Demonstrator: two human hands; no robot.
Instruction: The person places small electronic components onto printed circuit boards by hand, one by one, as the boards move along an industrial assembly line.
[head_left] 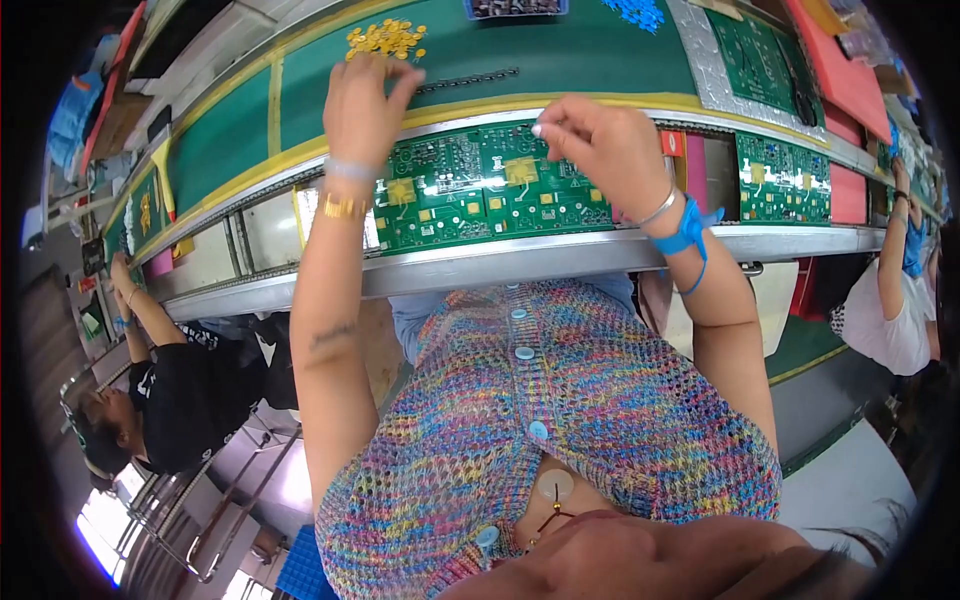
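My left hand [362, 112] is at the near edge of a loose pile of yellow discs [388, 38]. Its fingers are bent, thumb and forefinger close together; anything between them is too small to make out. Over the far edge of a green circuit board [440, 215] hovers my right hand [608, 150], thumb and forefinger drawn into a pinch. What that pinch holds, if anything, is hidden. The board carries yellow square parts and many small components, and it lies in a metal rail [480, 256] running across in front of me.
A dark strip of parts [470, 80] lies on the green bench mat [590, 65]. Behind are a blue-rimmed bin [515, 12] and a pile of blue parts [634, 14]. Another populated board [785, 190] sits farther right on the rail. People work at left [190, 400] and right [885, 300].
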